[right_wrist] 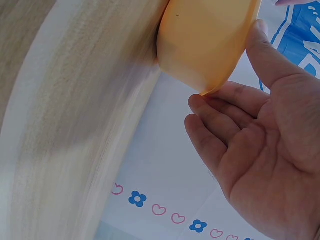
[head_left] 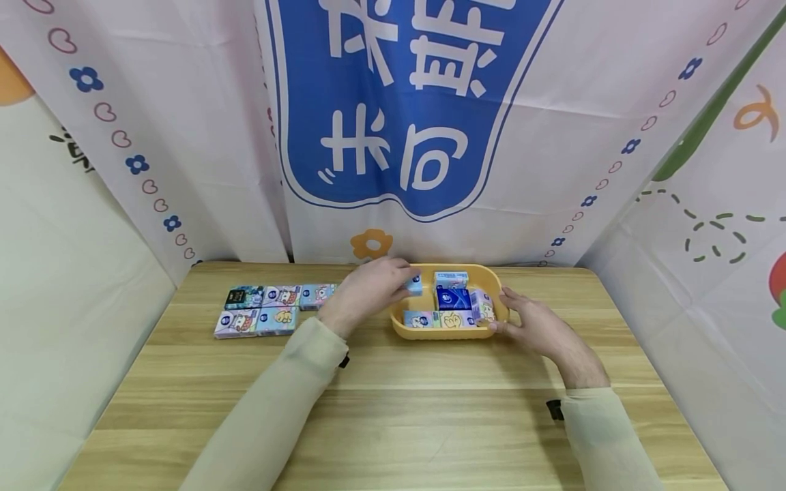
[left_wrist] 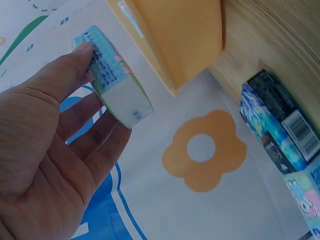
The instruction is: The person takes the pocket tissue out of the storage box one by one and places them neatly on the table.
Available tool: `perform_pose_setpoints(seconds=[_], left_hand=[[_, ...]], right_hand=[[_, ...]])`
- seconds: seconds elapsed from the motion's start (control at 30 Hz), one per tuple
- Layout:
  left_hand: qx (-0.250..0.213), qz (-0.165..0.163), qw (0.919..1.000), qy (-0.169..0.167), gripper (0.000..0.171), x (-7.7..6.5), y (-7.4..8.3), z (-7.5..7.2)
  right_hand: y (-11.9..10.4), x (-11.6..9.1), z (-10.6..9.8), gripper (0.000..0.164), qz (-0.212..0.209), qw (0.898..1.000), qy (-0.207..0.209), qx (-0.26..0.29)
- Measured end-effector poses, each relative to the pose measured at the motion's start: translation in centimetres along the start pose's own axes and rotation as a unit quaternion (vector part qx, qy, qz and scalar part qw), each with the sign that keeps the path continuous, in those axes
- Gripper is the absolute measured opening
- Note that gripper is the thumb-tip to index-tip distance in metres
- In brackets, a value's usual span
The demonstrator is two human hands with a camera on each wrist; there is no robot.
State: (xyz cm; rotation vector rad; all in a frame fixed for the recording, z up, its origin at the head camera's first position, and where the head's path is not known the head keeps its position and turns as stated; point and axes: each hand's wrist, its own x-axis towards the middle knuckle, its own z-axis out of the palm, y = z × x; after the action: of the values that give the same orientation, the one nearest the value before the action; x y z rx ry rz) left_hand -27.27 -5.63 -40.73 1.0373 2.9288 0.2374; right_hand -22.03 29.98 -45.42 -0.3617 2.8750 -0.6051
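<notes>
My left hand (head_left: 370,285) pinches a small light-blue tissue pack (left_wrist: 107,75) between thumb and fingertips, over the left end of a yellow plastic basket (head_left: 447,334). Inside the basket, several tissue packs lie along the front, middle and right side, among them a dark blue pack (head_left: 453,299). The right hand (head_left: 543,331) holds the basket's right end, with its thumb (right_wrist: 267,52) at the rim and its fingers spread around the rounded end. In the left wrist view the held pack is tilted, away from the basket wall.
Left of the basket, several tissue packs lie in two rows on the wooden table (head_left: 393,416), including a dark one (head_left: 244,297) and a pink-and-blue one (head_left: 316,295). A printed cloth (head_left: 522,170) hangs behind the table's back edge.
</notes>
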Motion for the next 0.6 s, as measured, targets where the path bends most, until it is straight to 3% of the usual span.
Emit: perform_pose_setpoints(seconds=[0.6], left_hand=[[0.026, -0.001, 0.9996, 0.009, 0.055, -3.4, -2.3, -0.5]], right_hand=[[0.0, -0.1, 0.0, 0.083, 0.007, 1.000, -0.001, 0.005]])
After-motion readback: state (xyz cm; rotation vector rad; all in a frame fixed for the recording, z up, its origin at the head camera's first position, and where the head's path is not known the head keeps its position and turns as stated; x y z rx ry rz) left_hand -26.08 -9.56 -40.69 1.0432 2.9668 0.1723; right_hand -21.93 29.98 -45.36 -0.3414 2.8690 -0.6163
